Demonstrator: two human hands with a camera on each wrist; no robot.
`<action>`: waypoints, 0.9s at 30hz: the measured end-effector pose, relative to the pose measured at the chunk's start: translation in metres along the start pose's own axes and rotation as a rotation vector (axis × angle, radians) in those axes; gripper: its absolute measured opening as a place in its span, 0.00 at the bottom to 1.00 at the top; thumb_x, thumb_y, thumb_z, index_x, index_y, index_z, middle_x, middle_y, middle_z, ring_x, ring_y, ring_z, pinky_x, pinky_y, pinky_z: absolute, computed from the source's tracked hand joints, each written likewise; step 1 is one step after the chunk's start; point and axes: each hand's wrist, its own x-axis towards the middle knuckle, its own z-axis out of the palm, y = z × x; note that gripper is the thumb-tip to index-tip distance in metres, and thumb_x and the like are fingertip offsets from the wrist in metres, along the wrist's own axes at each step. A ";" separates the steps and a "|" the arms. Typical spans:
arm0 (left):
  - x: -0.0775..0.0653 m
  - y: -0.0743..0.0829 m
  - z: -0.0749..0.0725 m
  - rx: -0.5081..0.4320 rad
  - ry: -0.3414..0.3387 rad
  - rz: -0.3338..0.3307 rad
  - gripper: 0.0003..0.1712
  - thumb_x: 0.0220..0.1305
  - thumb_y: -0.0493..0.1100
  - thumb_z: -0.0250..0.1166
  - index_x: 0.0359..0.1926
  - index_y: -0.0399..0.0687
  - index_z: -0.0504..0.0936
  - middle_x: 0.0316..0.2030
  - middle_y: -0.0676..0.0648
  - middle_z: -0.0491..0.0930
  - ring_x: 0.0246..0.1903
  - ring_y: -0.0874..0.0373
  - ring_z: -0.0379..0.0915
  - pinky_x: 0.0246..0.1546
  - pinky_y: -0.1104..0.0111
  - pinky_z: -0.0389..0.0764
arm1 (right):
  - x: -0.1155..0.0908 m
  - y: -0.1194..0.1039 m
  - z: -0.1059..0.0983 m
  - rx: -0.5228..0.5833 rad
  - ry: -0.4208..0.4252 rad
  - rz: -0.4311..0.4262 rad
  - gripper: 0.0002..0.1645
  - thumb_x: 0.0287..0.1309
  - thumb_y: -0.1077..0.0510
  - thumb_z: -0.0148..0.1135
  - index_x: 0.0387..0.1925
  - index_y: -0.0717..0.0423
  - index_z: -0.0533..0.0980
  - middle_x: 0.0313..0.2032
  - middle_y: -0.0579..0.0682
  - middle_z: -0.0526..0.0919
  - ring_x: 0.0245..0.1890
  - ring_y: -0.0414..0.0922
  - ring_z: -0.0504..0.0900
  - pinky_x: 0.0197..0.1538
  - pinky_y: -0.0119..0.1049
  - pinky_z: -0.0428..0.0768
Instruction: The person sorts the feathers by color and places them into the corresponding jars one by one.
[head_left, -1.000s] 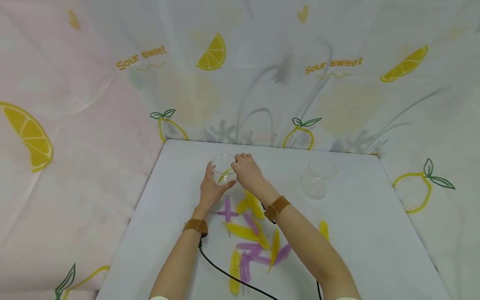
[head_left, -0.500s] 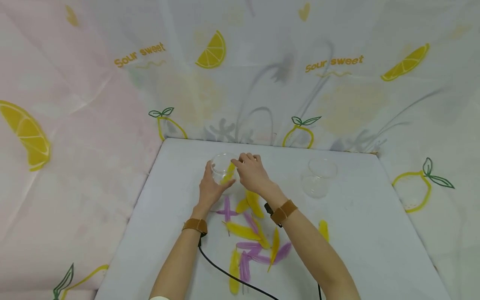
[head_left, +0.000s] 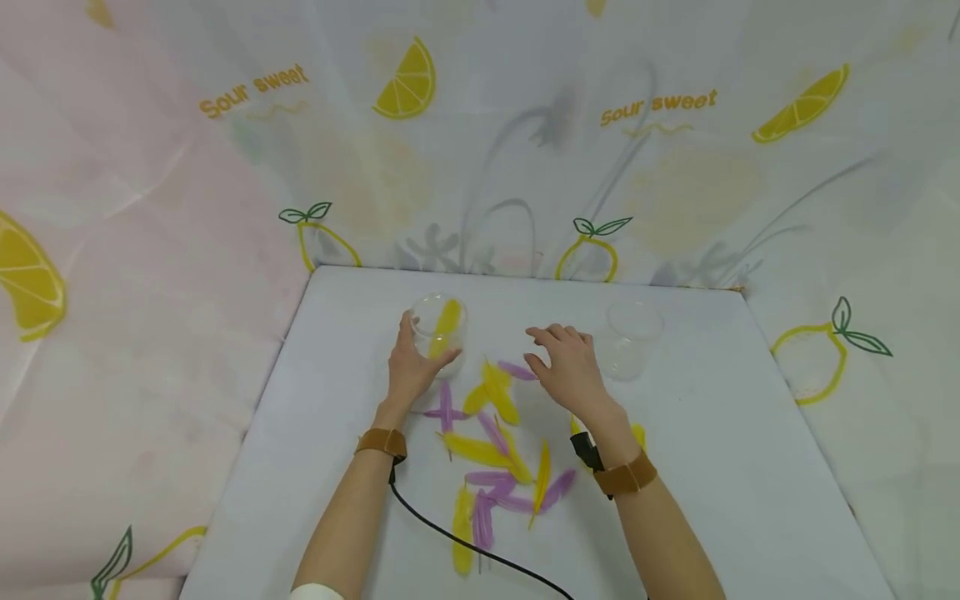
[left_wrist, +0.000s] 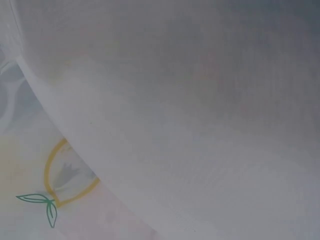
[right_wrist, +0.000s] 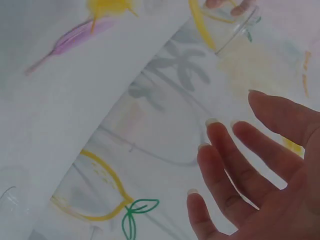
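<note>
My left hand (head_left: 411, 367) holds a clear glass jar (head_left: 459, 333) on the white table, thumb and fingers around its side. A yellow feather (head_left: 447, 320) stands tilted inside that jar. Well to the right of it, my right hand (head_left: 573, 367) hovers with loosely spread fingers and nothing in them; the right wrist view also shows these fingers (right_wrist: 225, 185) apart. Below the hands lie several yellow feathers (head_left: 480, 450) and several purple feathers (head_left: 483, 518), loosely scattered and partly overlapping. The left wrist view shows neither the left hand nor the jar clearly.
A second clear jar (head_left: 626, 354) stands at the back right, just beyond the right hand. A black cable (head_left: 480, 550) runs from the left wrist across the table (head_left: 720, 467). Lemon-printed cloth (head_left: 480, 150) hangs behind the table.
The right hand has let go of the yellow feather, which now stands in the left-hand jar, and has moved right and slightly nearer. The left hand keeps its grip on the jar.
</note>
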 end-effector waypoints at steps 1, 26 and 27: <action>0.001 0.000 0.000 0.004 0.001 0.001 0.64 0.50 0.60 0.77 0.78 0.52 0.47 0.72 0.45 0.63 0.70 0.40 0.61 0.68 0.45 0.64 | -0.006 0.002 0.001 -0.002 0.005 0.018 0.20 0.62 0.55 0.68 0.55 0.55 0.80 0.42 0.52 0.83 0.45 0.54 0.77 0.57 0.57 0.70; 0.005 0.001 0.001 0.002 -0.019 -0.025 0.64 0.50 0.61 0.77 0.77 0.53 0.47 0.73 0.44 0.62 0.70 0.40 0.60 0.67 0.44 0.65 | -0.053 0.007 0.074 -0.042 -0.193 0.125 0.20 0.50 0.50 0.76 0.44 0.54 0.85 0.38 0.50 0.83 0.39 0.51 0.76 0.55 0.58 0.70; 0.005 0.001 0.001 0.001 -0.020 -0.025 0.63 0.50 0.61 0.77 0.77 0.53 0.47 0.73 0.43 0.62 0.70 0.40 0.60 0.67 0.44 0.65 | -0.053 0.006 0.075 -0.044 -0.190 0.120 0.19 0.50 0.51 0.76 0.43 0.54 0.85 0.37 0.50 0.83 0.39 0.51 0.76 0.54 0.58 0.69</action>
